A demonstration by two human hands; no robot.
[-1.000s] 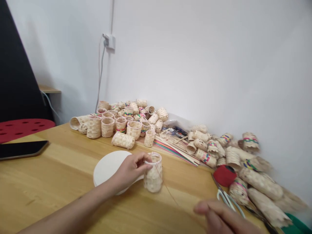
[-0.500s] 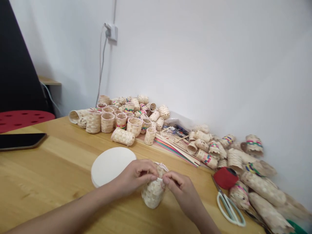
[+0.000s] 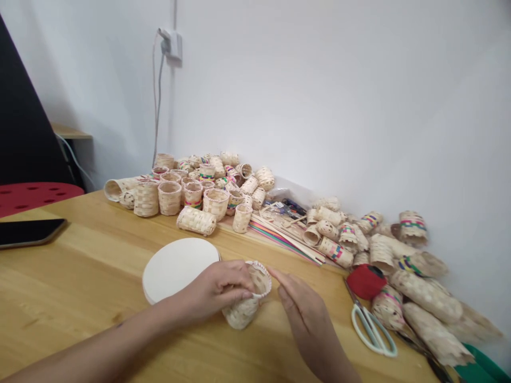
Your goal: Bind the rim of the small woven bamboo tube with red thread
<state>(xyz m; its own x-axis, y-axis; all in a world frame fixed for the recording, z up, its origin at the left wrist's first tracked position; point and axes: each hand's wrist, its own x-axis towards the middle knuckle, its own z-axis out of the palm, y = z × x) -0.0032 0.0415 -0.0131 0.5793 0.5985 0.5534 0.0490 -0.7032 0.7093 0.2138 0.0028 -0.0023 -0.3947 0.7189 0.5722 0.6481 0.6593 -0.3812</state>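
Observation:
A small woven basket (image 3: 241, 313) of pale strips, with pink-and-white stitching round its rim, tilts over the wooden table (image 3: 99, 276), its mouth facing up and right. My left hand (image 3: 229, 284) grips the basket's rim on the left side, thumb and fingers closed over it. Just right of the rim is my right hand (image 3: 301, 308), its fingers stretched out and thumb a little apart, holding nothing that I can see. Behind my left wrist lies a stack of white discs (image 3: 179, 268).
Many woven baskets (image 3: 170, 198) are heaped along the wall. Coloured strips (image 3: 279, 239) lie between the heaps. Scissors (image 3: 373, 330) and a red object (image 3: 365, 282) are at the right. A phone (image 3: 30, 232) rests at the left edge.
My right hand has let go of the basket's rim and moved slightly right, its fingers straightening. The basket has tipped, so its mouth shows more. The view has shifted slightly.

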